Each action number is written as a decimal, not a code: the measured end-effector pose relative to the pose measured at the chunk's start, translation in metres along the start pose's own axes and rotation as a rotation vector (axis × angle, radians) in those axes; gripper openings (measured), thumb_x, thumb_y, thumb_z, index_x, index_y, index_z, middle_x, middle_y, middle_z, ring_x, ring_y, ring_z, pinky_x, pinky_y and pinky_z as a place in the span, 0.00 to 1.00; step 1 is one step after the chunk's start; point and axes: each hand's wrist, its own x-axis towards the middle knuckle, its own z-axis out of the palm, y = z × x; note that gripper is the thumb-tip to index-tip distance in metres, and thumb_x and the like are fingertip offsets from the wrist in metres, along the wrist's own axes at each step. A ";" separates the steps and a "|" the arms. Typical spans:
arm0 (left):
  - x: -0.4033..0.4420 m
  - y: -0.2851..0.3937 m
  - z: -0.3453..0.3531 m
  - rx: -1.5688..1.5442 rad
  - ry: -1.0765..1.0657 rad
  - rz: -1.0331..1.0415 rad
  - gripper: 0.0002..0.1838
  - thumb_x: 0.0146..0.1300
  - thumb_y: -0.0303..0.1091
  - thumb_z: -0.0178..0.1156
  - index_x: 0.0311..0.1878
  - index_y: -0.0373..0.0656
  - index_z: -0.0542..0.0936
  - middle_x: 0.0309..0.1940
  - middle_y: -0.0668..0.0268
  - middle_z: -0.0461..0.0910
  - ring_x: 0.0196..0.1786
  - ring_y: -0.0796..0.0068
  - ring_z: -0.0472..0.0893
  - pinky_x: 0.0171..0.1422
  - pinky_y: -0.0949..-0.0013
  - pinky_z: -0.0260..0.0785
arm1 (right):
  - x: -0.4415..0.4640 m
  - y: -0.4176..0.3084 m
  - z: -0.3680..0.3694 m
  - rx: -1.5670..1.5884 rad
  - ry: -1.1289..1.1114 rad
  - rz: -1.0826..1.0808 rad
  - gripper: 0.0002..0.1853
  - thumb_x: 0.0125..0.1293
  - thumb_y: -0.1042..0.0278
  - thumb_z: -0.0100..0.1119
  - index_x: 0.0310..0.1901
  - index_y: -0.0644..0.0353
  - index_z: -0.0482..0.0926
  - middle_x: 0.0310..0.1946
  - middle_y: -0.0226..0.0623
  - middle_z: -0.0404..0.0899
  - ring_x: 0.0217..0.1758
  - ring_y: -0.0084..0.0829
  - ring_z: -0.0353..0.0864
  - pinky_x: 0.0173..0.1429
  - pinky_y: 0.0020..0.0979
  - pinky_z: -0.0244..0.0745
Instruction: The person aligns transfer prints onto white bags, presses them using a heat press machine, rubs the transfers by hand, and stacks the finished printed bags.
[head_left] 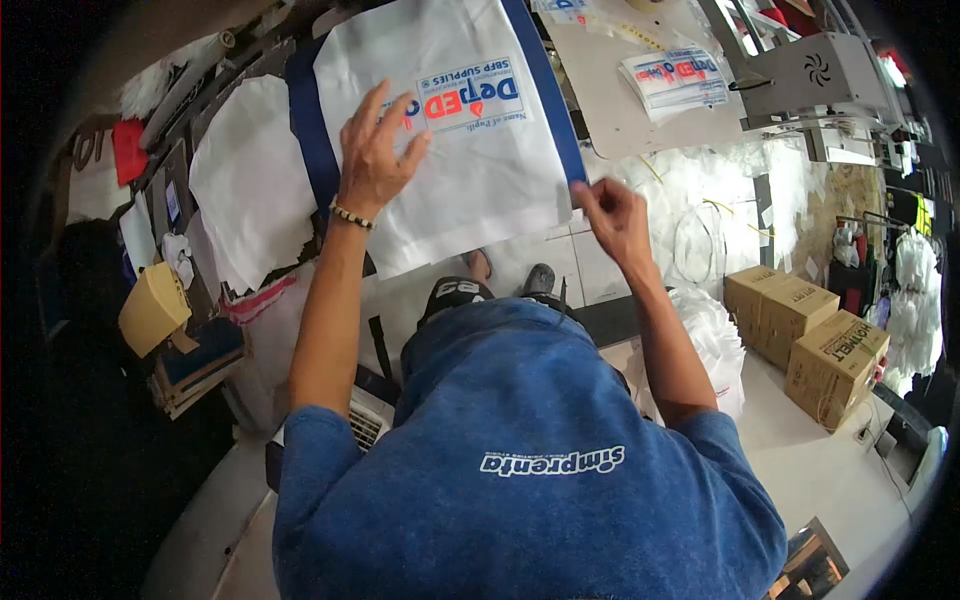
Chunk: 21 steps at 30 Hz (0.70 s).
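A white cloth piece [450, 190], perhaps a bag, lies over a dark blue board [546, 90] that shows along both sides. Its blue and red DepED print [480, 95] faces up, upside down from my side. My left hand [375, 165], with a beaded bracelet [352, 214] at the wrist, is over the left of the print with fingers spread; I cannot tell whether the fingertips touch it. At the near right corner of the cloth, my right hand [615, 225] has thumb and fingers pinched together. What that pinch holds, if anything, is hidden.
A stack of printed sheets [675, 82] rests on the table [600, 70] by a grey machine [818, 78]. White cloth [250, 180] lies to the left. Cardboard boxes [780, 310] and a white pile [705, 345] sit at the right.
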 end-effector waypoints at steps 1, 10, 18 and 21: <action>-0.004 -0.010 0.002 0.045 0.079 -0.046 0.32 0.63 0.50 0.67 0.67 0.45 0.77 0.73 0.46 0.67 0.75 0.42 0.66 0.73 0.40 0.60 | 0.011 -0.026 -0.003 -0.073 0.016 0.013 0.16 0.65 0.60 0.71 0.30 0.66 0.81 0.22 0.41 0.80 0.26 0.30 0.80 0.31 0.34 0.72; -0.031 -0.028 0.019 0.284 0.193 -0.201 0.31 0.65 0.50 0.67 0.68 0.46 0.77 0.73 0.51 0.69 0.74 0.44 0.68 0.75 0.45 0.59 | 0.115 -0.045 0.068 -0.436 0.059 -0.689 0.27 0.68 0.50 0.64 0.66 0.47 0.79 0.73 0.47 0.69 0.78 0.58 0.61 0.78 0.55 0.53; -0.043 -0.053 0.013 -0.030 0.315 -0.326 0.22 0.67 0.41 0.65 0.58 0.36 0.82 0.67 0.51 0.76 0.71 0.46 0.71 0.75 0.50 0.61 | 0.116 -0.040 0.071 -0.512 0.084 -0.676 0.25 0.69 0.50 0.62 0.66 0.46 0.79 0.74 0.44 0.68 0.79 0.56 0.60 0.79 0.55 0.52; -0.042 -0.052 0.008 0.006 0.274 -0.331 0.20 0.67 0.38 0.64 0.57 0.35 0.82 0.66 0.51 0.76 0.70 0.47 0.72 0.75 0.52 0.62 | 0.117 -0.042 0.070 -0.499 0.075 -0.676 0.25 0.70 0.50 0.62 0.66 0.47 0.80 0.75 0.45 0.67 0.78 0.55 0.61 0.79 0.55 0.52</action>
